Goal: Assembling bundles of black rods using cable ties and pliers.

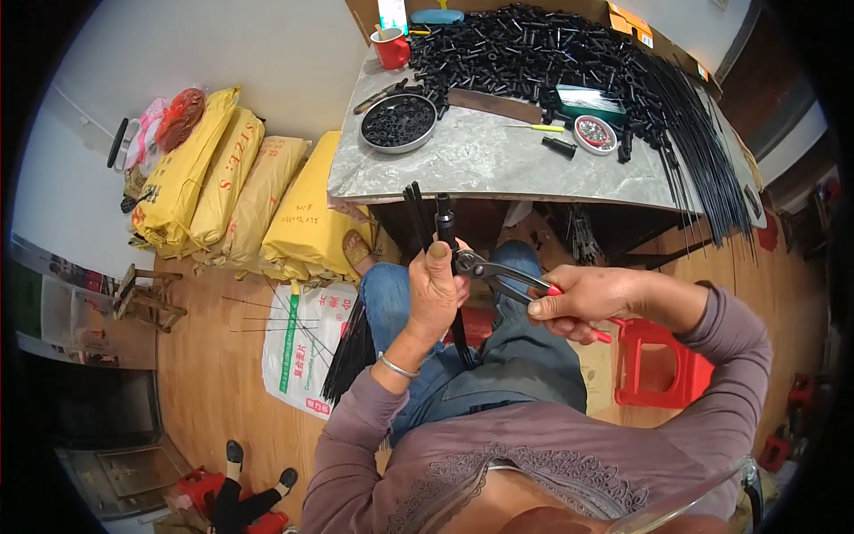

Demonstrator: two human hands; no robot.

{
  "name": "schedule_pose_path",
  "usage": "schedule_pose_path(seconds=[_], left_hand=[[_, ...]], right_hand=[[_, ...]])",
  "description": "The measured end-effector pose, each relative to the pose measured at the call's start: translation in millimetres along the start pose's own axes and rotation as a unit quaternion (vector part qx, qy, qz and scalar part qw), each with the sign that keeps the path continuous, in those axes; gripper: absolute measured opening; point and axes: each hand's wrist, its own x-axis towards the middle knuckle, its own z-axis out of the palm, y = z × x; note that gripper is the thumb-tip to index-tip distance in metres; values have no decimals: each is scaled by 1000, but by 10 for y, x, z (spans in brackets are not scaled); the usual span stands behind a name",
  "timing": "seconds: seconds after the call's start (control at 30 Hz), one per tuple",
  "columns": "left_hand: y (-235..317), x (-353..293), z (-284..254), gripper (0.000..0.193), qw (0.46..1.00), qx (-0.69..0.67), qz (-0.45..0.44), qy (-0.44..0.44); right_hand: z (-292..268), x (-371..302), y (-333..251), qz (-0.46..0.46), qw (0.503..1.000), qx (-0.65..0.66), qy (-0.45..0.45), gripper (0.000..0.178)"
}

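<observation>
My left hand (433, 289), thumb pointing up, is closed round a black tube (445, 216) with a thicker top end and several thin black rods (416, 214) beside it. They stand upright over my lap. My right hand (583, 303) grips the red handles of a pair of pliers (511, 274). The pliers' jaws lie against the black tube just beside my left fingers; whether they bite on it is hidden. More black rods (350, 360) lean in a bundle beside my left leg.
On the grey marbled table (498, 165) ahead lies a big heap of black tube parts (525, 58), with a bowl of black rings (382, 142) and a red mug (391, 49). Long black rods (712, 160) overhang its right end. Yellow sacks (307, 218) stand left, a red stool (627, 365) right.
</observation>
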Motion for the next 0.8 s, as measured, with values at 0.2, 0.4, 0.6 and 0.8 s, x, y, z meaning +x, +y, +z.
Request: schedule_pose_path(seconds=[0.2, 0.4, 0.6, 0.8], left_hand=[[-11, 21, 8, 58, 1000, -1, -10, 23], [-27, 116, -98, 61, 997, -40, 28, 51], [-165, 112, -157, 63, 998, -29, 28, 46], [-101, 137, -127, 49, 997, -70, 3, 37]], right_hand=[[55, -66, -257, -90, 757, -590, 268, 20], [9, 114, 130, -283, 715, -485, 417, 30], [4, 132, -84, -383, 570, -512, 517, 36], [-33, 185, -7, -339, 591, -518, 518, 37]])
